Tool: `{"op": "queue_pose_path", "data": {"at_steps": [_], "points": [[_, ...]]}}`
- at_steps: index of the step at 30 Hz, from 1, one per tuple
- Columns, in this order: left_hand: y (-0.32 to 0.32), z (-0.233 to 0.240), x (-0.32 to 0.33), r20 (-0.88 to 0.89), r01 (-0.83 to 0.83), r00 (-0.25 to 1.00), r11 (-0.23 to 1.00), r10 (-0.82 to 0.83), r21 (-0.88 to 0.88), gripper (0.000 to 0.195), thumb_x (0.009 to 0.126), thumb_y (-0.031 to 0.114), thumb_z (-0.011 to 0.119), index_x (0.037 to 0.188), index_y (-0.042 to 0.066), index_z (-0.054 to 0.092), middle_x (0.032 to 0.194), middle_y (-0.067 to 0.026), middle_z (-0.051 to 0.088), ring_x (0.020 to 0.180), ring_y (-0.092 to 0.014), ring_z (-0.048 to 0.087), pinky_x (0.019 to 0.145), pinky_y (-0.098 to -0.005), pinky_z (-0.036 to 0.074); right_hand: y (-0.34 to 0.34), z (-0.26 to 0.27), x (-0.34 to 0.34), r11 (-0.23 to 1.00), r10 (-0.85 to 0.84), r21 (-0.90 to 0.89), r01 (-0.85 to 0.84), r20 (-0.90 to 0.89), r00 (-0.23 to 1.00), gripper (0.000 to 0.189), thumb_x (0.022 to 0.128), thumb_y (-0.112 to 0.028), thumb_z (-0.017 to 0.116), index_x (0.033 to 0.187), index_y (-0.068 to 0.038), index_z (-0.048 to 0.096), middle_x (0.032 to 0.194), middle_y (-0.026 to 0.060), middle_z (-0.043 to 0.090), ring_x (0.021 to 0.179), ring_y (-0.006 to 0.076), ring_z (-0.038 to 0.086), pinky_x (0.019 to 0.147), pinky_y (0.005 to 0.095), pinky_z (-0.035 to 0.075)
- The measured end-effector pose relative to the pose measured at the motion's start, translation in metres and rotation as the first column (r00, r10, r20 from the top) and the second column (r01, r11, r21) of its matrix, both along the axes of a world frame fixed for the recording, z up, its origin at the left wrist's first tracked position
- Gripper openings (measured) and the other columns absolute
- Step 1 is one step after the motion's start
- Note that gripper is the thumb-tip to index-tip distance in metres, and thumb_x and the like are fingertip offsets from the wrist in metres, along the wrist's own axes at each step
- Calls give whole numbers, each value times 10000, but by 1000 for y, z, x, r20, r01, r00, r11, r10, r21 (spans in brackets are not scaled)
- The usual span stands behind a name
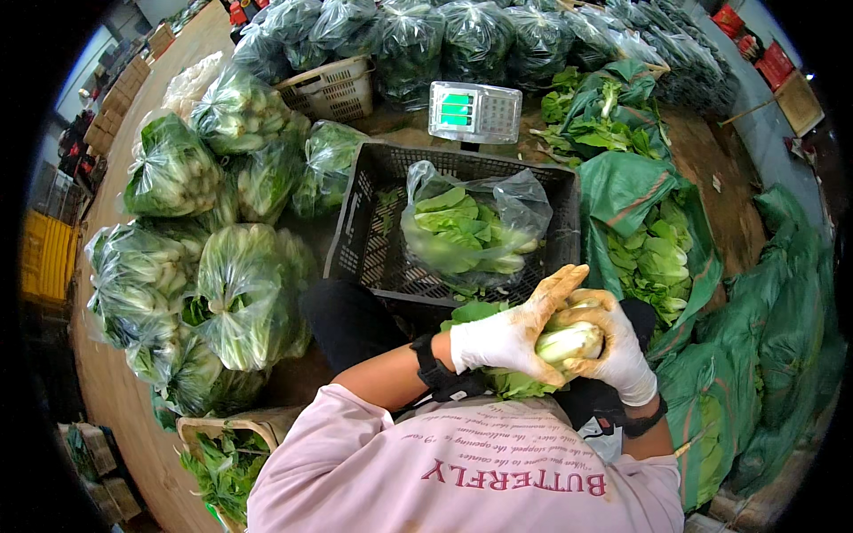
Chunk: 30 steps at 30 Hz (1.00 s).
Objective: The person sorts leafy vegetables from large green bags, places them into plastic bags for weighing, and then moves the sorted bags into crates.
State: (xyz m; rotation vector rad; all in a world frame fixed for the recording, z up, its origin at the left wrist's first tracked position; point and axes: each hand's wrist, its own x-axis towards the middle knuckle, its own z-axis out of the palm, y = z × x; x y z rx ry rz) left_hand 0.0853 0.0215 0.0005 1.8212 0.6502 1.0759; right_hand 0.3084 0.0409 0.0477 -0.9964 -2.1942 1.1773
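Both hands wear white gloves stained brown at the fingers. My left hand (510, 336) cups a head of leafy greens (568, 343) from the left, its thumb and fingers spread around the pale stem end. From the other side my right hand (610, 340) grips the same stem end with curled fingers. Green leaves stick out beneath my left wrist, over my lap. Just beyond my hands stands a black plastic crate (348, 230). In it lies an open-mouthed clear plastic bag (523, 200) with several leafy heads (460, 223) inside.
A lit scale display (474, 112) stands behind the crate. Tied bags of greens (243, 300) pile up at left; more bags (476, 40) line the back. An open green woven sack (623, 190) of greens is at right. A bin (226, 426) holds loose leaves at lower left.
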Motion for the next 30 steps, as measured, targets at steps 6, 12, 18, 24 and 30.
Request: {"op": "queue_pose_path", "data": {"at_steps": [6, 12, 18, 24, 30], "points": [[68, -58, -125, 34, -933, 263, 263, 964, -246, 700, 758, 156, 708, 1334, 31, 332, 1186, -153, 448, 1062, -253, 484, 939, -342, 411, 57, -9, 30, 871, -444, -420, 254, -454, 773, 624, 856, -507, 516, 1229, -11, 440, 1248, 143, 485, 1172, 263, 456, 1018, 398, 353], [127, -159, -165, -71, -524, 707, 454, 703, -721, 565, 760, 194, 735, 1201, -53, 484, 1110, -133, 582, 1003, -194, 549, 877, -294, 421, 130, -66, -58, 677, -661, -731, 82, -556, 503, 637, 844, -532, 486, 1315, -110, 413, 1325, 115, 433, 1227, 286, 386, 999, 482, 331], [118, -189, -200, 435, 48, 769, 637, 468, -770, 383, 928, 272, 498, 1233, 44, 468, 1161, -91, 547, 1015, -210, 551, 838, -364, 491, 176, -182, -167, 522, -624, -830, -197, -529, 574, 584, 871, -487, 455, 1313, -106, 422, 1319, 111, 448, 1215, 283, 412, 992, 481, 349], [129, -114, -193, 520, 154, 518, 523, 679, -838, 366, 937, 175, 469, 1293, 89, 451, 1257, -94, 504, 1112, -229, 515, 936, -382, 442, 206, -281, -181, 356, -542, -891, -283, -443, 714, 535, 898, -441, 423, 1311, -102, 431, 1313, 107, 464, 1203, 281, 438, 985, 481, 367], [121, -116, -207, 319, -69, 761, 560, 565, -826, 569, 894, 29, 440, 1421, 172, 279, 562, 89, 301, 446, -35, 252, 418, -185, 218, 223, -302, -127, 269, -505, -922, -278, -381, 775, 488, 925, -395, 391, 1310, -98, 439, 1307, 103, 479, 1191, 278, 464, 978, 480, 385]]}}
